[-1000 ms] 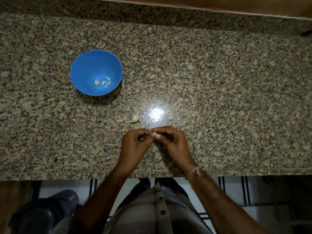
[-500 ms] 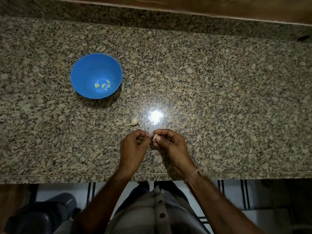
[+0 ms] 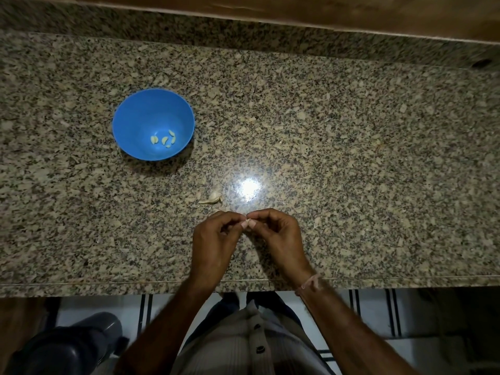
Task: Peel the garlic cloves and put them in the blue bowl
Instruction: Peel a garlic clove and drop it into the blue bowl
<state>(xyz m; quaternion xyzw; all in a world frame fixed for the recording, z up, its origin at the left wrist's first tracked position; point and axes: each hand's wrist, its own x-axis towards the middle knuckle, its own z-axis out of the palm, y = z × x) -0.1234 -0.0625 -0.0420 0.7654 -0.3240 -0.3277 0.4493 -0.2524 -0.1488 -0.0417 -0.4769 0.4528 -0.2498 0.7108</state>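
Observation:
My left hand (image 3: 213, 239) and my right hand (image 3: 278, 234) meet fingertip to fingertip above the near part of the granite counter. Between the fingertips they pinch one small pale garlic clove (image 3: 247, 222), mostly hidden by the fingers. The blue bowl (image 3: 135, 123) stands to the far left of the hands and holds several peeled yellowish cloves (image 3: 165, 139). A pale garlic piece with skin (image 3: 212, 198) lies on the counter just beyond my left hand.
The granite counter (image 3: 351, 158) runs the full width, with its front edge just behind my wrists and a raised back ledge (image 3: 243, 31). A bright light glare (image 3: 250, 186) sits beyond my hands. A dark bin (image 3: 73, 345) stands on the floor lower left.
The hands, slightly apart half a second ago, have come back together on the clove. The view has shifted a little; the bowl and the loose garlic piece have stayed in place.

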